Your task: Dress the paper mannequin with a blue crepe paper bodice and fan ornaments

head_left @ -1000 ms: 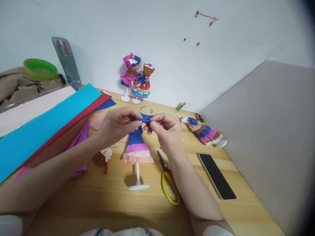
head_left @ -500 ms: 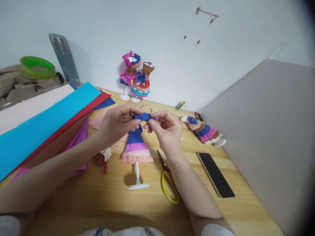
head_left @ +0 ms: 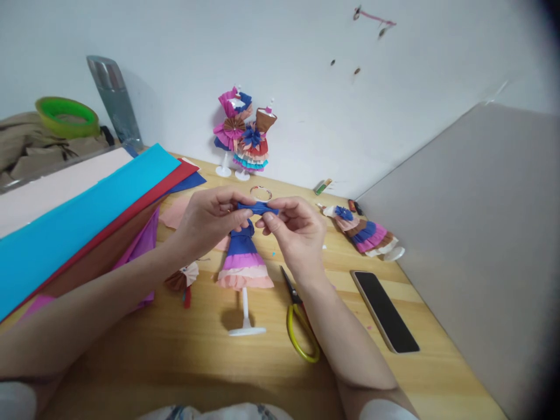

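Between both hands is a short strip of folded blue crepe paper [head_left: 259,207]. My left hand [head_left: 215,219] pinches its left end, and my right hand [head_left: 295,227] pinches the right end between thumb and fingers. Just below lies a small dress form [head_left: 245,262] on a white stand, wearing a tiered paper dress of blue, purple and pale pink; the hands partly hide its top. Scissors [head_left: 301,332] with yellow handles lie beside my right forearm. A small brown and cream pleated paper piece [head_left: 184,279] rests near my left forearm.
Coloured paper sheets [head_left: 96,186] are stacked at the left. Behind them stand a bottle [head_left: 116,105] and a green tape roll [head_left: 67,118]. Two dressed forms [head_left: 249,137] stand by the wall. Another dressed form [head_left: 363,232] lies at right, above a phone [head_left: 385,312]. A partition [head_left: 472,233] borders the right side.
Both hands keep their pinch on the blue crepe paper, which looks slightly flatter and more stretched between them. The whole view has shifted slightly; the objects on the table stay in place.
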### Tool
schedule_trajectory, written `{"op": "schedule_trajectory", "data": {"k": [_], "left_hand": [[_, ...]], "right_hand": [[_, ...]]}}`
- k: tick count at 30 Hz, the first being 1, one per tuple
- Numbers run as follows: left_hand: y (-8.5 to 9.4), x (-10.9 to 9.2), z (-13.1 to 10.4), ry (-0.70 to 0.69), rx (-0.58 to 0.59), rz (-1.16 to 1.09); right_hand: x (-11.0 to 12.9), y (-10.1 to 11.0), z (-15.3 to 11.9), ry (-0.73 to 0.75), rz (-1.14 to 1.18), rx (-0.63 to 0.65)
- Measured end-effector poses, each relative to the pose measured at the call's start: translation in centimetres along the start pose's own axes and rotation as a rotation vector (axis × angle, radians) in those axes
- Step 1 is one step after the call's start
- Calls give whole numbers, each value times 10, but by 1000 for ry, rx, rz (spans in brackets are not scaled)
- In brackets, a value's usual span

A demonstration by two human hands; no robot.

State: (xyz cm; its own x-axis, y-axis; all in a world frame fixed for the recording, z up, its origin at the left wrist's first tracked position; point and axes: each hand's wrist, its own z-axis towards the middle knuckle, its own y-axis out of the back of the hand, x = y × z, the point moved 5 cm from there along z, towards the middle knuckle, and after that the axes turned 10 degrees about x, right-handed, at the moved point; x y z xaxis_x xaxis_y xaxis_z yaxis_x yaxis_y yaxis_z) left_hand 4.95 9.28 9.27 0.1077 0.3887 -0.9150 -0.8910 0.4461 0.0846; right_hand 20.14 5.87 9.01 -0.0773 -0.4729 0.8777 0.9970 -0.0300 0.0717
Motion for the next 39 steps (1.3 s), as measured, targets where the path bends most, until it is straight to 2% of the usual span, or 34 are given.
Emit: {"op": "schedule_trajectory", "data": {"k": [6,15,25,31,39], "left_hand": [[0,0,1,-40,-16,2],[1,1,0,-28,-29,19],[0,-2,0,-34,-24,32],[-4,-8,0,-98,2,27],[-1,0,0,-20,-5,-40]], "right_hand": [[-1,2,1,9,-2,20],[0,1,-2,46,-66,-4],[-3,5,-1,41,-131,67],[-2,5,-1,64,-155,110],[-7,4,-1,68,-196,180]]}}
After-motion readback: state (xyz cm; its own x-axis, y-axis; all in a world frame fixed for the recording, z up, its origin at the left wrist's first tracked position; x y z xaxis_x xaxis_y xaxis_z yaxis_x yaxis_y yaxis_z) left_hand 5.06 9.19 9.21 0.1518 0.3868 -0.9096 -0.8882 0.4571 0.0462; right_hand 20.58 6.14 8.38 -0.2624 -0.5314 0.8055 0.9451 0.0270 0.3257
